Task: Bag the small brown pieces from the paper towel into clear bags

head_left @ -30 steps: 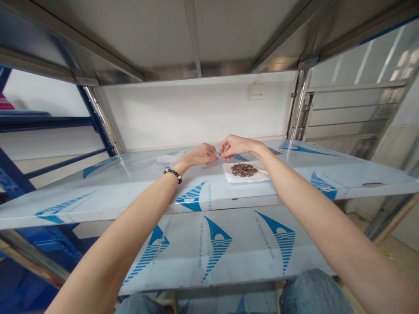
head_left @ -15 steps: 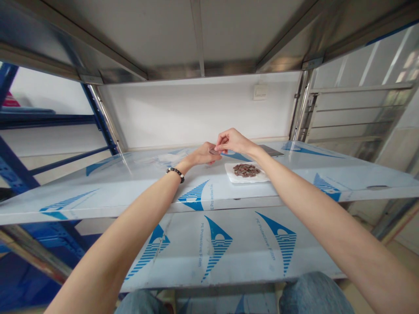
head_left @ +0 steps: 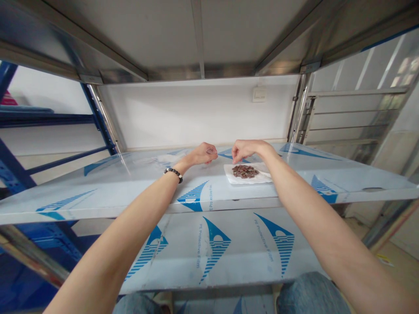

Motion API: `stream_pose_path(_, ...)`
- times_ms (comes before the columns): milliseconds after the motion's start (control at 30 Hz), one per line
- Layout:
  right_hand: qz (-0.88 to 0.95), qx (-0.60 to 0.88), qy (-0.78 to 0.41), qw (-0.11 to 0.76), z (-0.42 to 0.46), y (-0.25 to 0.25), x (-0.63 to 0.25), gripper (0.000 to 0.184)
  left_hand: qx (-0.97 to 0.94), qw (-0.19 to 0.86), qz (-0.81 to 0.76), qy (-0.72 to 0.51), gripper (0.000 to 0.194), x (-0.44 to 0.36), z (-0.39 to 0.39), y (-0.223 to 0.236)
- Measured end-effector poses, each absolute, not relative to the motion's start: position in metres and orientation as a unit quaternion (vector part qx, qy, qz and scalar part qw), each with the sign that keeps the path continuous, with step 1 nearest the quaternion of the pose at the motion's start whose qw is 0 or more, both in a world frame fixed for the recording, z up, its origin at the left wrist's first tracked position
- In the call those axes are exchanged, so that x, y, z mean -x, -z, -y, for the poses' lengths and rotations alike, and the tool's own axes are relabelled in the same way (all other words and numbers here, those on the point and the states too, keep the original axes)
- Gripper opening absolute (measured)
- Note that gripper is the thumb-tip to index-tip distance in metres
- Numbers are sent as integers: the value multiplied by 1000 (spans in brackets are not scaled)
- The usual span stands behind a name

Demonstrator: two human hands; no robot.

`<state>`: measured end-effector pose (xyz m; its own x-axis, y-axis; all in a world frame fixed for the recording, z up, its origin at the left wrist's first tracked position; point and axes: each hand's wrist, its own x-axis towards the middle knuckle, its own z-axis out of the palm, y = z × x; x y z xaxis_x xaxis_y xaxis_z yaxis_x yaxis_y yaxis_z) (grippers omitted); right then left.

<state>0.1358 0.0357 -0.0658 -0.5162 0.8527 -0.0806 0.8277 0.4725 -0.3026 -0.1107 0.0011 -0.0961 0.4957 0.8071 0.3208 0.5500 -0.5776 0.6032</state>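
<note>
Small pieces on napkin, on steel shelf (wall switch behind)

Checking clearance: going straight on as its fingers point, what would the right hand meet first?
The right hand would probably meet the brown pieces on the white sheet; depth is unclear.
</note>
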Motion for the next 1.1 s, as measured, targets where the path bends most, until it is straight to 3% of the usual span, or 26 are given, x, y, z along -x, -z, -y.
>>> stream_pose_path(133, 851, 509, -130, -14, -33, 67, -131, 33, -843, 217, -397, -291, 3, 112, -5, 97)
stream_pose_path(433, 855, 497, -143, -25, -31, 71, -127, 24, -847, 220, -388, -290, 2, 112, -6, 97)
stream_pose_path(567, 883, 427, -185, 60, -36, 71, -127, 22, -851, 218, -382, -286, 2, 113, -6, 97)
stream_pose_path(800, 873, 254, -288, 300, -31, 70, -109, 28, -846, 236, -378, -293, 9, 114, -15, 104)
stream_pose_path(1100, 852, 231, -290, 371, -23, 74, -93, 21, -844, 231, -385, -293, 23, 111, -14, 102)
